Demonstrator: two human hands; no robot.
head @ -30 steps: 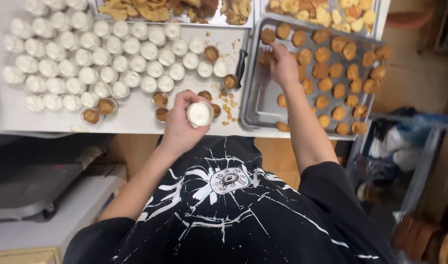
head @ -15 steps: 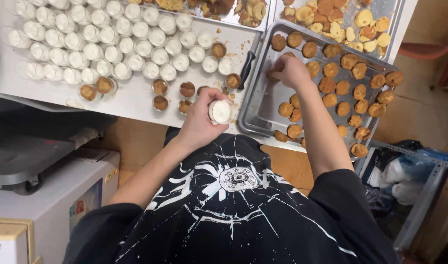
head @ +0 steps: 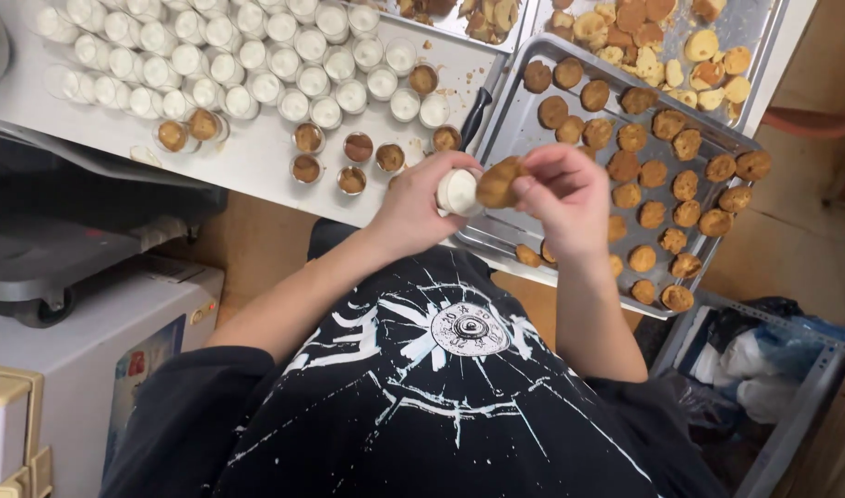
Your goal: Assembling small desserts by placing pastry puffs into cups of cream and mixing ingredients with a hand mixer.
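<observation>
Between both hands, the left hand (head: pixel 413 207) grips a small clear cream-filled cup (head: pixel 458 192) while the right hand (head: pixel 565 194) pinches a round brown cake disc (head: pixel 498 182) against it. Several topped cups (head: pixel 348 148) stand beyond; many untopped white cups (head: pixel 256 55) remain, with discs left on the metal tray (head: pixel 505 129).

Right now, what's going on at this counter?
A person holds a small cream-filled cup in the left hand and a round brown cookie in the right hand, the cookie right at the cup's mouth. On the metal tray lie more cookies; rows of filled cups stand on the white counter, a few topped with cookies.
</observation>
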